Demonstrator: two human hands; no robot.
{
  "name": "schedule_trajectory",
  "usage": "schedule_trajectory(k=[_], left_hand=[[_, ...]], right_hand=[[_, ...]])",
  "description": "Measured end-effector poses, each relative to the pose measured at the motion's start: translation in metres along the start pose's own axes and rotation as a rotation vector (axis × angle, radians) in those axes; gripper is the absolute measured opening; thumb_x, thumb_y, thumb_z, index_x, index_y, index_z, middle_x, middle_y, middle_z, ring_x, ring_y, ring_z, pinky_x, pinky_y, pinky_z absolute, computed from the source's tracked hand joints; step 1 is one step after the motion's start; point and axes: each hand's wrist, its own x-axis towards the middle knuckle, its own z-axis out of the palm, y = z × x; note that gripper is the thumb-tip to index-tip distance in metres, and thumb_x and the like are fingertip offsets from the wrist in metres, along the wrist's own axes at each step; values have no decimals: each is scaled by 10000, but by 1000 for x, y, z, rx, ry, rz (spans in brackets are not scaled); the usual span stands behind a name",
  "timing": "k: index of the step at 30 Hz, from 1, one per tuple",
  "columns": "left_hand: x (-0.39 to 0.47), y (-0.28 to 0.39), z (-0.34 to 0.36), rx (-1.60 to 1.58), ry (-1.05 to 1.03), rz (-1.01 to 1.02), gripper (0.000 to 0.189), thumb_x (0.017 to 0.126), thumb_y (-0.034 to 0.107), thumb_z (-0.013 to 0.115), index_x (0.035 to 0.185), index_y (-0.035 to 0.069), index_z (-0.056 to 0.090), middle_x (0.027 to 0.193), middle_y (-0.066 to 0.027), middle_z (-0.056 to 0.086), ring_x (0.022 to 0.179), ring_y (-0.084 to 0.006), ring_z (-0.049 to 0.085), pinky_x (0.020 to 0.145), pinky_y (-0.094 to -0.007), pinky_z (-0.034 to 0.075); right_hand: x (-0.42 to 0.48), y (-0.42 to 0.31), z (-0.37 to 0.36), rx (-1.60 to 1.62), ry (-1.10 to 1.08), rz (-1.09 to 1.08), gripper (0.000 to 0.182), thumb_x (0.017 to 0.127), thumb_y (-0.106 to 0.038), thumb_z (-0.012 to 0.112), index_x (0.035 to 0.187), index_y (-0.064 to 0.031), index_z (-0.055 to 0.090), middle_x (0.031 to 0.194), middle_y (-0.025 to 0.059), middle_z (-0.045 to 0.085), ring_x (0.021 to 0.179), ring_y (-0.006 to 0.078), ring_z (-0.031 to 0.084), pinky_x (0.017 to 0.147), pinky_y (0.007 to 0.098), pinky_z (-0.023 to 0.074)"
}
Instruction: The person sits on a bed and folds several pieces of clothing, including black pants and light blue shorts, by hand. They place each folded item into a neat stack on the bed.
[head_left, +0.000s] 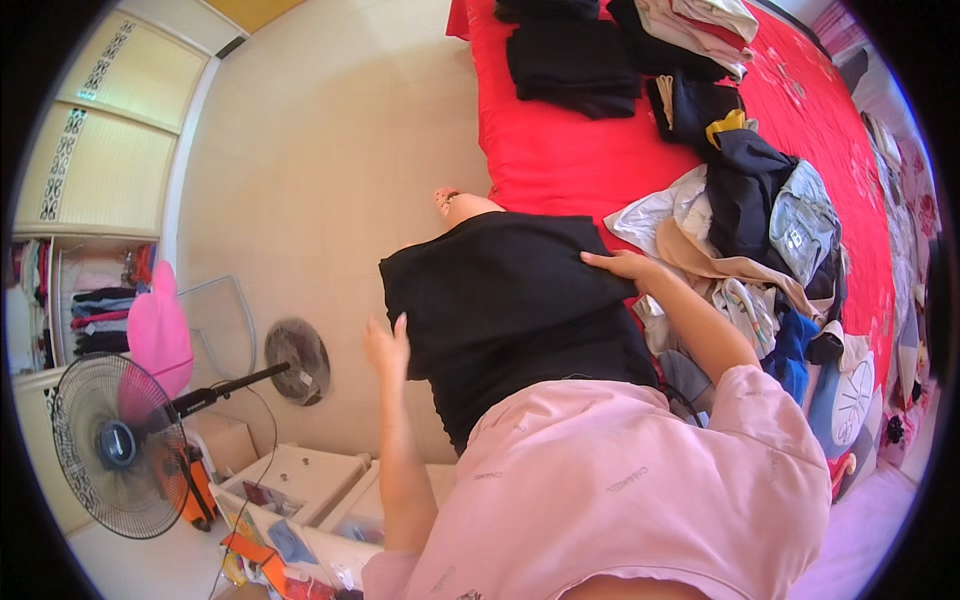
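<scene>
A folded black garment lies across my lap, over black cloth of the same shade. My right hand holds its right side, thumb on top and the other fingers hidden by the cloth. At the left edge of the garment is my left hand, slightly blurred, with its fingers apart and nothing visible in them. To my right a loose heap of clothes in white, tan, grey, black and blue lies on a red bedspread.
Folded black clothes and a light-coloured stack lie farther up the bed. On my left a standing fan rises from its round base. Behind it are a pink plush toy and open wardrobe shelves. White drawers stand nearby.
</scene>
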Motion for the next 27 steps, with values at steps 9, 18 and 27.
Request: schedule_trajectory(k=[9,18,27], left_hand=[[-6,153,34,-276,-73,718,642,849,402,492,1291,-30,317,1338,-267,279,1256,-420,227,1025,-479,184],[-26,162,56,-366,-175,625,730,853,485,436,1353,7,202,1371,-300,161,1276,-451,137,1039,-492,109],[-28,211,60,-375,-72,487,503,828,365,518,1182,11,467,1235,-217,421,1146,-343,371,951,-420,268]], right_hand=[[22,2,-26,572,-419,47,375,743,-147,679,1056,16,553,1010,142,612,902,235,607,798,368,502],[-36,-41,-20,381,-257,-387,449,654,29,621,1089,10,512,948,124,610,793,215,619,733,317,513],[-121,-83,-20,486,-70,-407,372,656,75,559,1021,13,526,879,129,607,723,227,625,678,321,535]])
